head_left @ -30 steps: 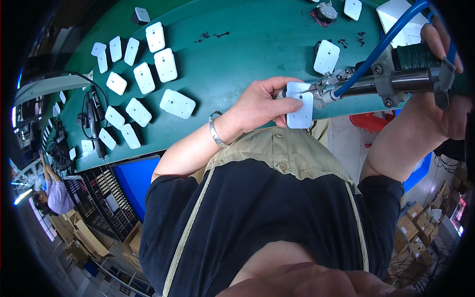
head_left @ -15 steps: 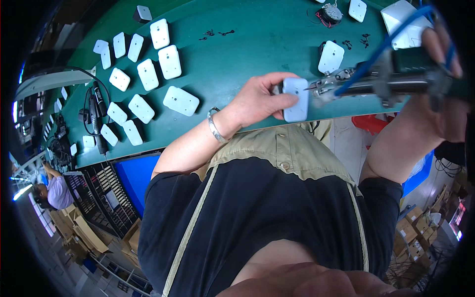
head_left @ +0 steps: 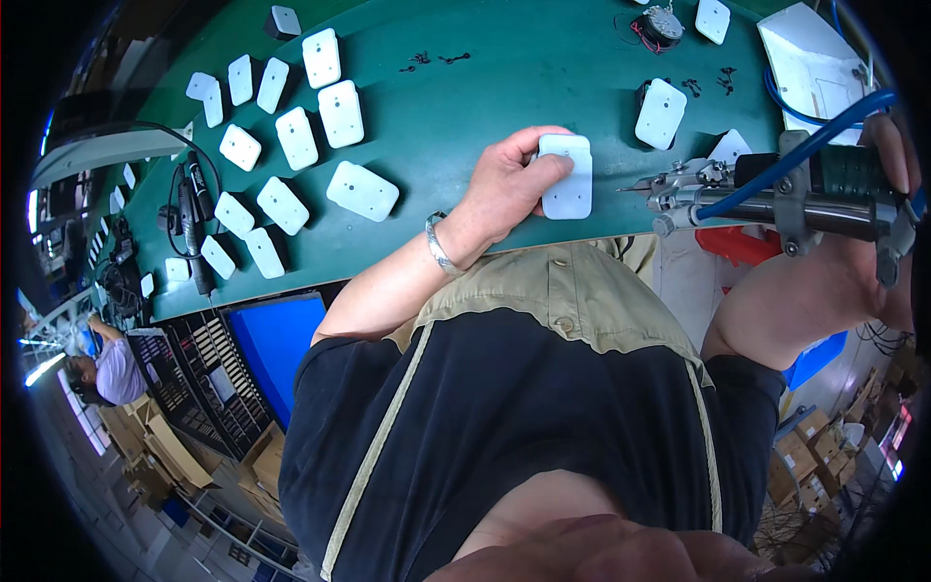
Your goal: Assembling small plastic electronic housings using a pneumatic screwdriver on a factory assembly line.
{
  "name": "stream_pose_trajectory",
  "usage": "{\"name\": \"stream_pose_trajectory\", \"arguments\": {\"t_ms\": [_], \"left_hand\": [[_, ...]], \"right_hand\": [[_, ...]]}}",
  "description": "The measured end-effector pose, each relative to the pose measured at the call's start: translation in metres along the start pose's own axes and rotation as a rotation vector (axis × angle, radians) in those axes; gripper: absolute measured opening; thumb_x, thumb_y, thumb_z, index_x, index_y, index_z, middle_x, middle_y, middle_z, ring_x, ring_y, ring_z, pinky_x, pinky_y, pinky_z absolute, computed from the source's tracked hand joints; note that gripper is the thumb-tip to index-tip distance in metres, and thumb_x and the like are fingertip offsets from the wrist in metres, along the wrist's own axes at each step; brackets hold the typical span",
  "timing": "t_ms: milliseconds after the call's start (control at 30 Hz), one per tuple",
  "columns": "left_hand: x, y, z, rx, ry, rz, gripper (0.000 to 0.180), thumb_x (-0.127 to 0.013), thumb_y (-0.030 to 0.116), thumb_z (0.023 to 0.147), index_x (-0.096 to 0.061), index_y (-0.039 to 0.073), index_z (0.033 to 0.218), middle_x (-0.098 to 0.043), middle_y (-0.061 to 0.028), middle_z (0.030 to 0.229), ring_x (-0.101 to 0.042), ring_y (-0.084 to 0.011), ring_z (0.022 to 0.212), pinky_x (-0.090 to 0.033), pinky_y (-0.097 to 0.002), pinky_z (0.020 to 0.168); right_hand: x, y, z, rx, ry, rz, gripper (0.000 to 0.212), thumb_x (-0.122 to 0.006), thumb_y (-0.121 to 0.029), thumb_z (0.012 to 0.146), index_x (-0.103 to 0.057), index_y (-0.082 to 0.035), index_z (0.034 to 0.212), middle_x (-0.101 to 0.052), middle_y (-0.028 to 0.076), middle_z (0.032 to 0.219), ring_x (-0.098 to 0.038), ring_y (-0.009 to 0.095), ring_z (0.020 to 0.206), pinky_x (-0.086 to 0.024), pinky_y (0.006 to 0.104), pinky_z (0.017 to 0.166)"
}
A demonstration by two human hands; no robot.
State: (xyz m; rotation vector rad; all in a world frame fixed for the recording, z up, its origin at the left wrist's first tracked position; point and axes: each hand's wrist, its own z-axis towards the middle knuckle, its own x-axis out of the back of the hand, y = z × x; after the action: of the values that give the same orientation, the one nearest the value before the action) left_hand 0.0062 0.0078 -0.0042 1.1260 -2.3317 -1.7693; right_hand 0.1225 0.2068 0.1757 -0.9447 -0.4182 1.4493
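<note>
My left hand (head_left: 509, 184) grips a white rectangular plastic case (head_left: 570, 199) near the table's front edge, its thumb lying on the upper part of the face. Small dark holes show in that face. At the far right my right hand (head_left: 884, 153), partly cut off by the dark rim, is wrapped round a powered screwdriver (head_left: 790, 204) with a metal feeding head and a blue hose (head_left: 824, 116). The screwdriver lies nearly level, and its thin tip points left at the case, a short gap away from it.
Many similar white cases (head_left: 296, 139) stand on the green table (head_left: 436, 116) at the left. Another case (head_left: 662, 113), a round wired part (head_left: 659, 27), small dark pieces (head_left: 420, 60) and a white tray (head_left: 810, 58) lie farther back. A corded tool (head_left: 189, 223) rests left.
The screwdriver has drawn back to the right, its tip coming away from the case. The case has shifted slightly left and up with my left hand still gripping it.
</note>
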Motion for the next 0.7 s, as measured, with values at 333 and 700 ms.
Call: {"name": "stream_pose_trajectory", "arguments": {"t_ms": [333, 700], "left_hand": [[-0.011, 0.019, -0.004, 0.066, -0.109, -0.059, 0.035, -0.057, 0.018, 0.083, -0.049, 0.004, 0.115, -0.060, -0.0051, 0.091, -0.059, -0.0096, 0.072, -0.051, -0.0197, 0.051], [-0.014, 0.022, -0.004, 0.056, -0.097, -0.059, 0.033, -0.058, 0.016, 0.083, -0.051, 0.003, 0.112, -0.060, -0.0048, 0.089, -0.059, -0.0089, 0.069, -0.050, -0.0186, 0.049]], "right_hand": [[0.002, -0.002, -0.004, -0.005, 0.001, -0.009, 0.026, -0.052, -0.031, 0.084, -0.051, -0.007, 0.094, -0.055, 0.009, 0.064, -0.052, 0.016, 0.049, -0.048, 0.0256, 0.047], [0.001, -0.001, -0.004, 0.000, 0.001, -0.002, 0.026, -0.052, -0.031, 0.084, -0.051, -0.007, 0.093, -0.055, 0.009, 0.064, -0.051, 0.015, 0.048, -0.048, 0.0250, 0.046]]}}
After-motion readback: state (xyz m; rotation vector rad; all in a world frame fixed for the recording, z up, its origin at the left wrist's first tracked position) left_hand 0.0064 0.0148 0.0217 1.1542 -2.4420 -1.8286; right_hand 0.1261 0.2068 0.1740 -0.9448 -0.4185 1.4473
